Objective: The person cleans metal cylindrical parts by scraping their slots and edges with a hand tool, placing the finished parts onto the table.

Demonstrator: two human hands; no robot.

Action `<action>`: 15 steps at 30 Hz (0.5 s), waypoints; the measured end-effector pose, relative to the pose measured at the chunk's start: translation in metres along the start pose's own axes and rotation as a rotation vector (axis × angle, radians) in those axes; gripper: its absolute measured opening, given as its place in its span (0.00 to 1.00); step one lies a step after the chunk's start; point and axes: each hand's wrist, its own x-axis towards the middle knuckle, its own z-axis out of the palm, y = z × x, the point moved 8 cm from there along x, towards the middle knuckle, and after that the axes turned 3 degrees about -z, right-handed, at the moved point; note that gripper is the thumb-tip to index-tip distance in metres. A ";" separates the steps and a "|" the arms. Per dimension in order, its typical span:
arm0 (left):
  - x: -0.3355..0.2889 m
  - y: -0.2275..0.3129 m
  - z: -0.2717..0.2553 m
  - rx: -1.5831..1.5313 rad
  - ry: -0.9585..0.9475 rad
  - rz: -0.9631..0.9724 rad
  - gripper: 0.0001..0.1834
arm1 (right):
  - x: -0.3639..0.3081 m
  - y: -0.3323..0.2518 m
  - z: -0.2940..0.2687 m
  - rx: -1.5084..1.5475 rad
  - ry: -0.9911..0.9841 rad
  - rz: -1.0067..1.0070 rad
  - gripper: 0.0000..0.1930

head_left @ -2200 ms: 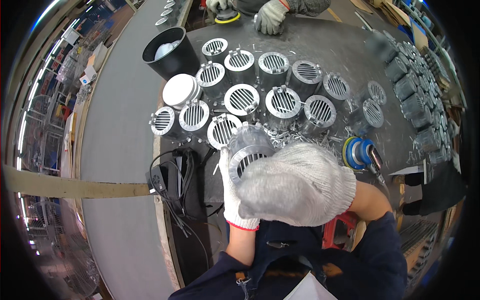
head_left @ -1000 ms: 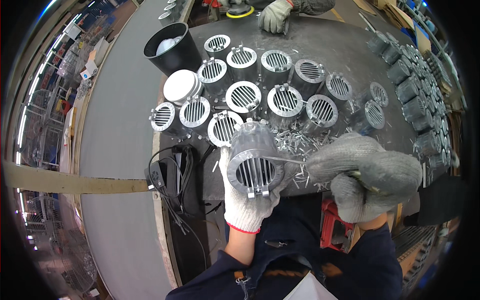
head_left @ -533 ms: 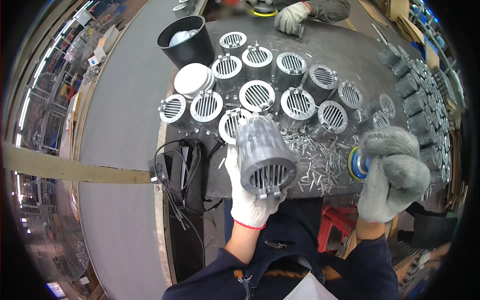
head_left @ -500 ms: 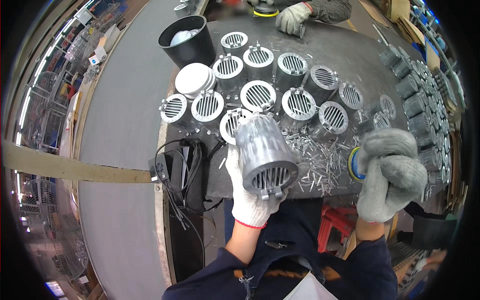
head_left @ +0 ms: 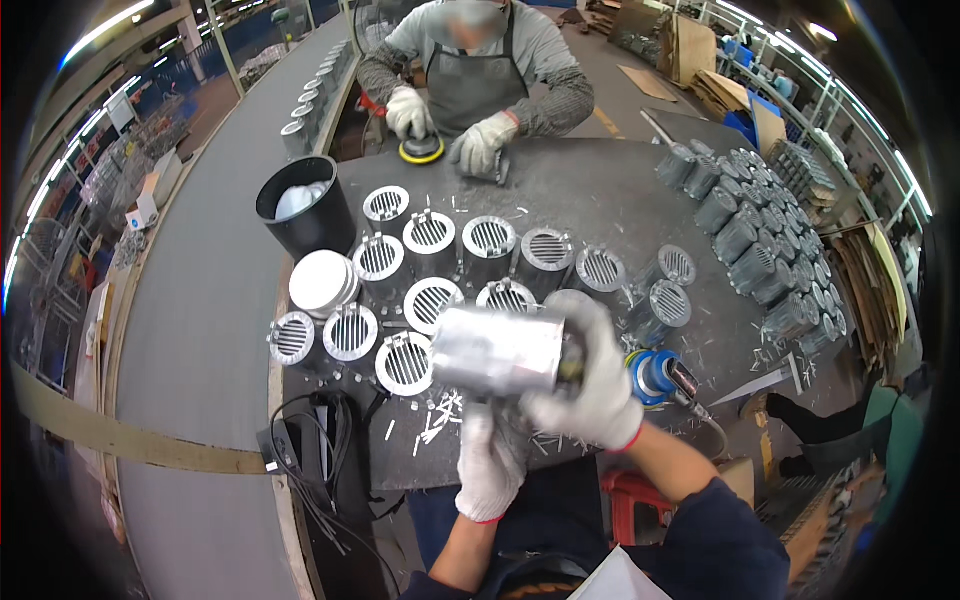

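Dark worktable (head_left: 600, 215) — cylinder (head_left: 497, 350) between hands

Bright, even overhead light fills the scene; strip lights (head_left: 130, 22) glow along the rim from ten to two o'clock. The metal cylinder (head_left: 498, 350) at the centre throws back a soft glare. Shadows on the dark worktable (head_left: 590, 200) are short and weak. The centre is sharp, though the gloved hands look slightly smeared. Fisheye bending curves straight edges strongly toward the rim, and a black vignette closes all corners, where detail turns dim and soft.
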 end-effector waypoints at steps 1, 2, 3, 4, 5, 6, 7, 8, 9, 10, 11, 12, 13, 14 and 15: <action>0.005 -0.004 0.000 0.171 -0.081 -0.044 0.42 | 0.015 0.011 -0.014 -0.066 0.075 0.019 0.50; 0.005 -0.009 -0.006 0.212 -0.113 -0.077 0.41 | 0.030 0.019 -0.029 -0.166 0.143 0.024 0.50; 0.006 -0.014 -0.018 0.287 -0.081 -0.109 0.40 | 0.045 0.029 -0.049 -0.202 0.192 0.056 0.49; 0.005 -0.019 -0.030 0.324 -0.065 -0.114 0.40 | 0.062 0.038 -0.068 -0.273 0.229 0.052 0.48; 0.005 -0.025 -0.043 0.364 -0.039 -0.137 0.38 | 0.078 0.055 -0.085 -0.348 0.226 0.123 0.46; 0.005 -0.032 -0.053 0.383 -0.028 -0.147 0.37 | 0.093 0.071 -0.101 -0.423 0.220 0.172 0.45; 0.005 -0.039 -0.063 0.402 -0.018 -0.157 0.35 | 0.103 0.091 -0.113 -0.538 0.173 0.262 0.44; 0.004 -0.046 -0.072 0.453 -0.002 -0.171 0.33 | 0.109 0.110 -0.126 -0.653 0.132 0.341 0.44; 0.004 -0.052 -0.079 0.504 0.012 -0.182 0.32 | 0.113 0.131 -0.132 -0.777 0.050 0.433 0.44; 0.005 -0.062 -0.088 0.556 0.051 -0.248 0.30 | 0.112 0.146 -0.132 -0.820 -0.042 0.443 0.44; 0.003 -0.062 -0.088 0.508 0.000 -0.208 0.27 | 0.109 0.162 -0.135 -0.872 -0.128 0.482 0.43; 0.004 -0.062 -0.090 0.500 -0.004 -0.190 0.26 | 0.103 0.175 -0.136 -0.921 -0.212 0.519 0.43; 0.004 -0.064 -0.093 0.478 -0.003 -0.206 0.26 | 0.095 0.189 -0.133 -0.920 -0.319 0.553 0.43; 0.005 -0.065 -0.094 0.432 -0.012 -0.220 0.25 | 0.088 0.200 -0.126 -0.921 -0.483 0.542 0.44; 0.006 -0.065 -0.096 0.441 0.004 -0.223 0.25 | 0.082 0.208 -0.127 -0.907 -0.492 0.540 0.45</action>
